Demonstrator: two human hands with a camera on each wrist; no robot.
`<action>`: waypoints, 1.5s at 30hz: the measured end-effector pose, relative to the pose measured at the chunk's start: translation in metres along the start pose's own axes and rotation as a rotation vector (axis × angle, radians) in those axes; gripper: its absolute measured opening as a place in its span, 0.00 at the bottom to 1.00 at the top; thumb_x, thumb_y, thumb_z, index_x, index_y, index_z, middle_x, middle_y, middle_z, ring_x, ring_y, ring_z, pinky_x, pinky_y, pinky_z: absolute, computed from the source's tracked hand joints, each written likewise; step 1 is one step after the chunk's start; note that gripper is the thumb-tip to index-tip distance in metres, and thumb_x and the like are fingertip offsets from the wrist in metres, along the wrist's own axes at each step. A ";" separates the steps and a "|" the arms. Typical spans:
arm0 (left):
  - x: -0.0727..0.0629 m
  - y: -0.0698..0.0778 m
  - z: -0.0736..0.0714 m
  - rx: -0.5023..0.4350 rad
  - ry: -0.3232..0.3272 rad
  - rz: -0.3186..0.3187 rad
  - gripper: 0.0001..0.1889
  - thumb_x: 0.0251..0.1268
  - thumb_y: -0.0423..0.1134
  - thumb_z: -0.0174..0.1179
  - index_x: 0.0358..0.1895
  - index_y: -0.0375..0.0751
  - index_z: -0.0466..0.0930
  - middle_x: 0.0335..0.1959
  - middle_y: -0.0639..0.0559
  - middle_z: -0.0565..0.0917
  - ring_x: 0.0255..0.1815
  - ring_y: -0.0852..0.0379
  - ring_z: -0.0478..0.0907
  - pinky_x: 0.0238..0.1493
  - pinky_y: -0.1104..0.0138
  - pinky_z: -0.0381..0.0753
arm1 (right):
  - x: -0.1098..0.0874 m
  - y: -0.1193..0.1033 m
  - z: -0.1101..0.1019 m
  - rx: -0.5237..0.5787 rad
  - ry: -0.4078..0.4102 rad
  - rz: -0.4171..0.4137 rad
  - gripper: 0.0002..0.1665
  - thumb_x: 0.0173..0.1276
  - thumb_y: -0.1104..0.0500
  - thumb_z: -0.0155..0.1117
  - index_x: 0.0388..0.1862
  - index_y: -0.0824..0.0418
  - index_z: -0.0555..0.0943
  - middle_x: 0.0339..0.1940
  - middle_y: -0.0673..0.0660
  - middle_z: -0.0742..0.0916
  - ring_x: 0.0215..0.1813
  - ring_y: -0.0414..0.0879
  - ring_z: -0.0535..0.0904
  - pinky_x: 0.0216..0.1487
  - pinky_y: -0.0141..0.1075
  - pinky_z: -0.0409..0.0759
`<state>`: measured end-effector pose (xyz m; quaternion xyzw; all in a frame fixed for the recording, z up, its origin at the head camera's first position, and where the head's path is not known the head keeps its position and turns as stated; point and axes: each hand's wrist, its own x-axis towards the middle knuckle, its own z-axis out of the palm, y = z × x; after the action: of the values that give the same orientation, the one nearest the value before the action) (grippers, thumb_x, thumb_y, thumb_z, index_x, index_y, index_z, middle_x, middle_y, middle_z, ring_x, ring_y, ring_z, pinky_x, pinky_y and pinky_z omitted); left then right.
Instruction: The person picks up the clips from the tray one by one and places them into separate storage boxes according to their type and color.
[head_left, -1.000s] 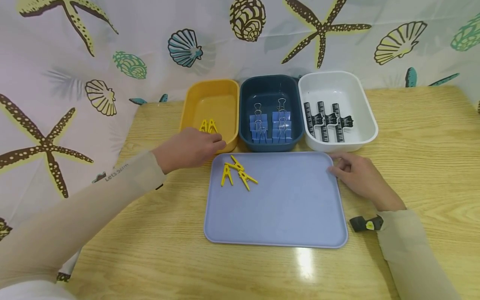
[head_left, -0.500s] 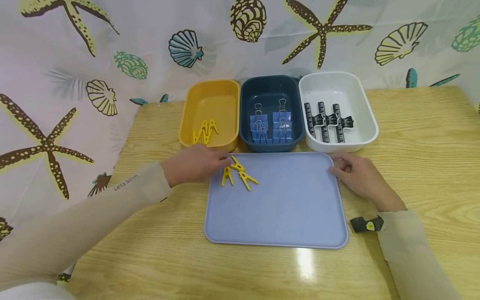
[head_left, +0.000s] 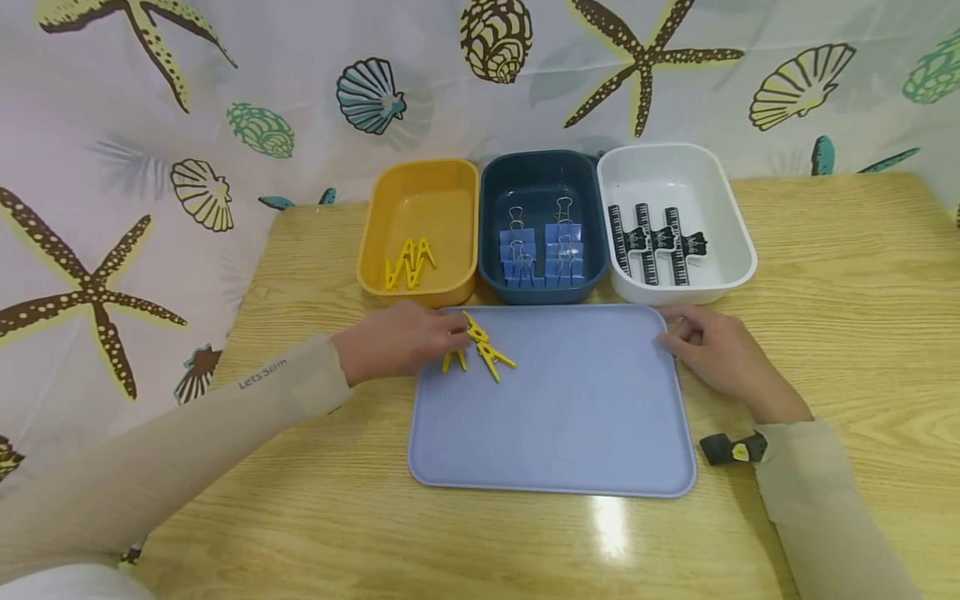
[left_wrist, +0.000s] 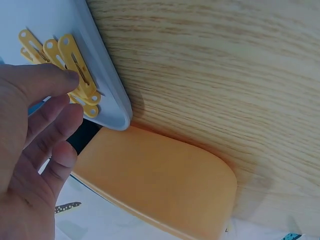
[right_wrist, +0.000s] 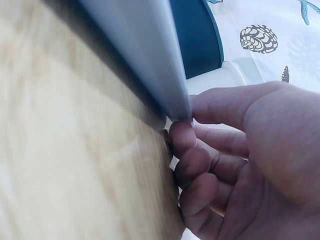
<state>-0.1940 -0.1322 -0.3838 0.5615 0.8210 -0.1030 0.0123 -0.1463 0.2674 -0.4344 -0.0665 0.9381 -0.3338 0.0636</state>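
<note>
My left hand (head_left: 408, 337) is over the left end of the blue-grey tray (head_left: 570, 417), right at several yellow clothespins (head_left: 495, 358) there. In the left wrist view its thumb overlaps a clothespin (left_wrist: 75, 60), while the other fingers stay loosely bent, apart from the thumb. More yellow clothespins (head_left: 412, 262) lie in the orange bin (head_left: 420, 187) just behind that hand. My right hand (head_left: 712, 350) pinches the tray's back right corner. The right wrist view has the thumb against the tray rim (right_wrist: 180, 90) and the index fingertip at its underside.
A dark blue bin (head_left: 540, 175) with blue binder clips (head_left: 562, 254) and a white bin (head_left: 738, 258) with black-and-white clips (head_left: 678, 246) stand side by side, right of the orange one. A shell-print cloth (head_left: 420, 50) hangs behind the wooden table (head_left: 337, 500).
My left hand has left the orange bin and moved toward me and right, over the clothespins on the tray. More clothespins now show in that bin. The right hand has stayed at the tray corner.
</note>
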 end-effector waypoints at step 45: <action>0.007 0.008 0.004 -0.034 -0.046 -0.040 0.08 0.65 0.40 0.61 0.45 0.49 0.81 0.36 0.54 0.83 0.24 0.61 0.73 0.23 0.71 0.73 | 0.000 0.000 0.001 -0.009 0.029 -0.016 0.19 0.67 0.56 0.63 0.54 0.63 0.78 0.29 0.55 0.85 0.26 0.37 0.72 0.30 0.30 0.70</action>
<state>-0.1894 -0.1236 -0.3899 0.5421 0.8332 -0.1020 0.0386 -0.1461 0.2671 -0.4350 -0.0696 0.9399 -0.3309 0.0471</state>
